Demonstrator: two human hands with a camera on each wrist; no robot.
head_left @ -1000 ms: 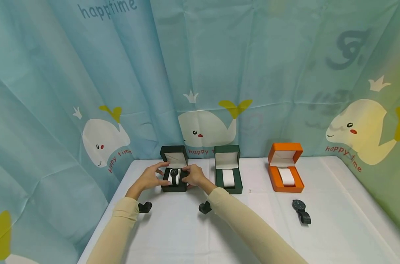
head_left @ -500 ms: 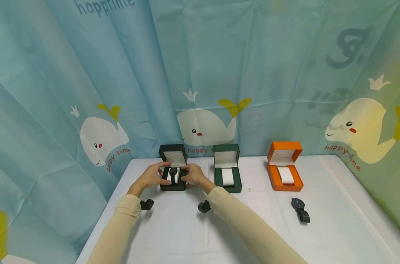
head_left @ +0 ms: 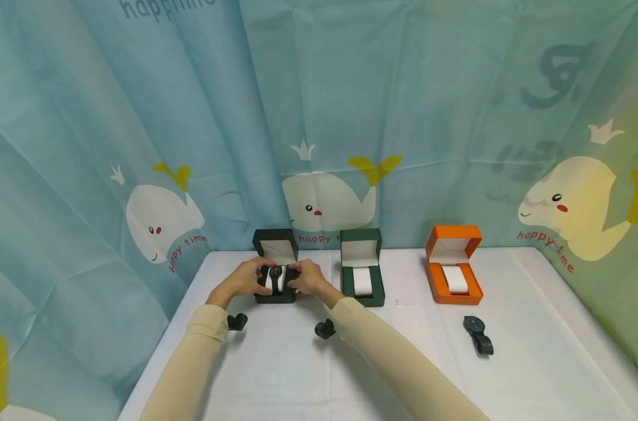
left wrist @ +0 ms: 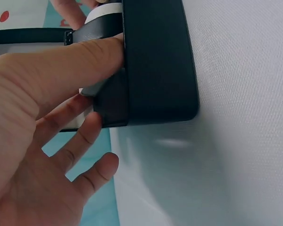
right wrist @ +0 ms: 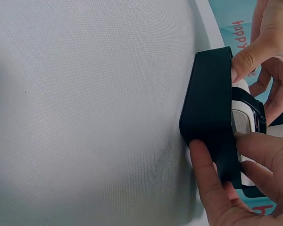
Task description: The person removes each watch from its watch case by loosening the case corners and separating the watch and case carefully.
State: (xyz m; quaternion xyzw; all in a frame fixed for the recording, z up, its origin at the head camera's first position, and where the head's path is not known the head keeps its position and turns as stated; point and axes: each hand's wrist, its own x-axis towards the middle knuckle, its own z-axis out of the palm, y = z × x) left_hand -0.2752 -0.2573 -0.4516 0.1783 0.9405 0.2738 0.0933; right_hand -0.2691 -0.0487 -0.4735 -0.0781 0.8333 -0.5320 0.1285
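A black watch box (head_left: 275,235) with a raised lid stands at the left back of the table. Inside it lies a white watch cushion (right wrist: 242,113) wrapped by a black wristwatch (head_left: 276,272). My left hand (head_left: 243,277) pinches the cushion's left end between thumb and fingers; its other fingers are spread, as the left wrist view shows. My right hand (head_left: 309,277) grips the box's right side, with thumb inside by the cushion and a finger along the outer wall (right wrist: 208,108). Parts of the cushion are hidden by the hands.
Right of the black box stand a green watch box (head_left: 373,302) and an orange watch box (head_left: 458,299), both with raised lids and bare white cushions. Another black wristwatch (head_left: 478,335) lies on the white table (head_left: 403,356) at the right. A whale-print curtain (head_left: 434,117) hangs behind.
The left wrist and forearm have shifted slightly to the right and upward. Both hands stay at the black box, and the watch remains on its cushion.
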